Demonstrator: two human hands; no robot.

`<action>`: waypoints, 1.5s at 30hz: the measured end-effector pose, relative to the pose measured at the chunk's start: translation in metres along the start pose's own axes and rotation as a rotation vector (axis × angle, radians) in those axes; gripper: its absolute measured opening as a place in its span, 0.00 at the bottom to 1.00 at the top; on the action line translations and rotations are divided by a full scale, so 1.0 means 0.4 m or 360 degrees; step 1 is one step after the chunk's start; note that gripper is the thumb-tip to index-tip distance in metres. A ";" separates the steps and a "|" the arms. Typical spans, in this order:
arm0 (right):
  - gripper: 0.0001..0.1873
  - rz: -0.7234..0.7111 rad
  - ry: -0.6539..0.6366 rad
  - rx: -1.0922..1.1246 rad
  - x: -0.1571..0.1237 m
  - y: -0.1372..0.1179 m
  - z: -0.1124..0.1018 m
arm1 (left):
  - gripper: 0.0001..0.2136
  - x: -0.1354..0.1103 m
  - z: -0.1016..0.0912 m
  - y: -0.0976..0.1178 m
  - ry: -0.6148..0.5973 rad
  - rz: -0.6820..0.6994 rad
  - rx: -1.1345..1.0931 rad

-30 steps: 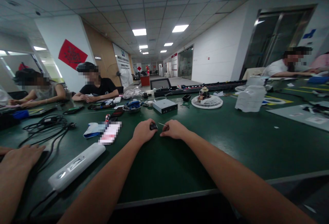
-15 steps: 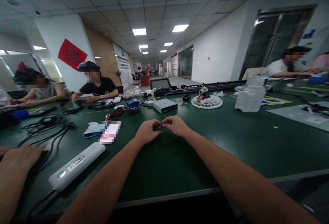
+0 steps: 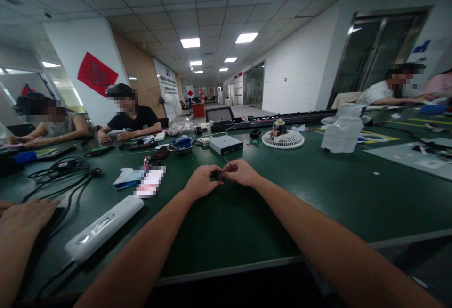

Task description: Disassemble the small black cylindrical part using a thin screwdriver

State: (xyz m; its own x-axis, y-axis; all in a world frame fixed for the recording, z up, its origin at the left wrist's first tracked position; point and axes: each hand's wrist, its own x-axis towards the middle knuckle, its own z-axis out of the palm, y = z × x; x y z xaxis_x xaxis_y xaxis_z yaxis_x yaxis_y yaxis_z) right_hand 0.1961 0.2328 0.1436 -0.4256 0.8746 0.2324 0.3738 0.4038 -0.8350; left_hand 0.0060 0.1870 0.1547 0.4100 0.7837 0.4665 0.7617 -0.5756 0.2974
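Note:
My left hand (image 3: pixel 202 181) is closed around a small dark part (image 3: pixel 217 175), held just above the green table (image 3: pixel 233 232). Close against it, my right hand (image 3: pixel 243 174) pinches a thin rod-like tool (image 3: pixel 226 159), whose slim end sticks up toward the far side. The fingertips of both hands almost meet at the dark part. What kind of part it is cannot be made out, since the fingers cover most of it.
Beyond my hands lie a grey metal box (image 3: pixel 226 145) and a white fan grille (image 3: pixel 282 140). To the left are a white power strip (image 3: pixel 105 228), black cables (image 3: pixel 67 171) and another person's hand (image 3: pixel 26 221). A white plastic housing (image 3: pixel 342 133) stands right.
Both hands keep their hold, with only a slight shift at the dark part. The view has moved a little. The person across the table has lowered their hands.

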 end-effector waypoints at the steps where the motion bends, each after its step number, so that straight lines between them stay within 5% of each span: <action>1: 0.07 -0.0021 0.0007 -0.0010 -0.001 -0.002 0.000 | 0.15 0.000 -0.002 0.002 -0.0008 -0.0007 -0.0024; 22: 0.06 0.0090 -0.0112 0.0128 -0.008 -0.011 0.011 | 0.16 -0.001 -0.002 0.013 -0.0056 0.0045 0.0079; 32: 0.08 -0.0029 0.0271 -0.0486 0.005 -0.005 0.003 | 0.13 0.006 0.001 -0.005 0.0041 -0.0221 0.0046; 37: 0.05 -0.0137 0.0100 -0.0816 -0.009 -0.019 -0.022 | 0.13 0.003 0.002 -0.026 0.0087 -0.0364 0.0074; 45: 0.07 -0.0124 0.0082 -0.0933 -0.022 -0.035 -0.023 | 0.14 0.003 0.001 -0.006 0.0018 -0.0253 0.0039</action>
State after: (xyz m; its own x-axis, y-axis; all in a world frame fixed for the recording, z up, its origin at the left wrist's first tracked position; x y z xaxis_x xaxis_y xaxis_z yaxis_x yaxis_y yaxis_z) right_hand 0.2022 0.2218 0.1580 -0.4349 0.8424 0.3183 0.7420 0.5355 -0.4033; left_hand 0.0047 0.1895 0.1542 0.2777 0.8616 0.4249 0.8285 -0.4387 0.3481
